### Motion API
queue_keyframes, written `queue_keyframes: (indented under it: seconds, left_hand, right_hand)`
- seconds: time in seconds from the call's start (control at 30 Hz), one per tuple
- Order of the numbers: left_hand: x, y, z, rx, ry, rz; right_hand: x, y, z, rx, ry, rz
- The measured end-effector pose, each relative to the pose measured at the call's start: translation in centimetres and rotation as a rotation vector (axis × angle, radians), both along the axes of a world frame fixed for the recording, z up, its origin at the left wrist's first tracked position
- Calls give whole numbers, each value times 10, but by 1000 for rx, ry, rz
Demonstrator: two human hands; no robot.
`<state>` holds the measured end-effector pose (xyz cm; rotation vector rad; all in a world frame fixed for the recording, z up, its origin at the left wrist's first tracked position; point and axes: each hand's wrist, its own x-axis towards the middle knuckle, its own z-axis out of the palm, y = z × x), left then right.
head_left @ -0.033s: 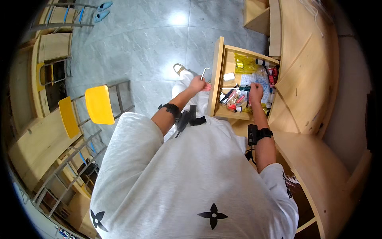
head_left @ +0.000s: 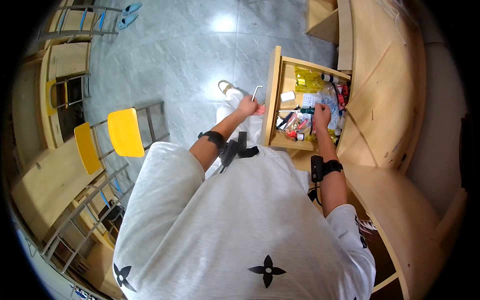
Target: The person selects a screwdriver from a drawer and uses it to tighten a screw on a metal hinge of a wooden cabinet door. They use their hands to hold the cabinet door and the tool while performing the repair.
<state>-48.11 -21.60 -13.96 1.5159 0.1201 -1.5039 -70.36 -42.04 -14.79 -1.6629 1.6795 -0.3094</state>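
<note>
- Underfoot, grey marbled floor tiles [head_left: 165,65] spread toward twelve o'clock of the view, with a bright glare on them; pale blue slippers [head_left: 128,15] lie near eleven.
- At nine o'clock stands a bright yellow chair seat [head_left: 125,132] on a grey metal frame, a second yellow panel beside it.
- Pale wooden furniture [head_left: 390,75] fills two o'clock, its edges bowed by the lens.
- Nearer in, also toward two o'clock, a pale wooden drawer [head_left: 274,75] stands pulled open.
- Around the drawer's middle: a translucent yellow plastic bag [head_left: 308,80] at twelve, a short white cylinder [head_left: 287,96] at ten, red items [head_left: 343,95] near two, and a clear plastic bag of small parts [head_left: 299,123] at seven.
- The right hand [head_left: 322,116] is clenched over the drawer around the end of a screwdriver with a dark green handle and thin metal shaft [head_left: 307,111]; its long axis lies nearly level, the shaft pointing to nine o'clock.
- The left hand [head_left: 248,106], outside the drawer, grasps a silvery L-shaped metal key [head_left: 256,91]; its long arm points to one o'clock, its short bent end to three.
</note>
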Motion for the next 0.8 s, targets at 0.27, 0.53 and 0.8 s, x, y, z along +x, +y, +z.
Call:
queue_keyframes:
  seconds: [0.27, 0.53, 0.8]
  left_hand:
    - [0, 13, 17, -120, 166, -18]
    - [-1, 16, 26, -134, 234, -6]
    - [-10, 17, 37, -206, 350, 36]
  right_hand:
    - [-6, -15, 1, -73, 14, -93]
    - [19, -33, 47, 213, -688, -544]
    - [49, -3, 43, 738, -207, 268]
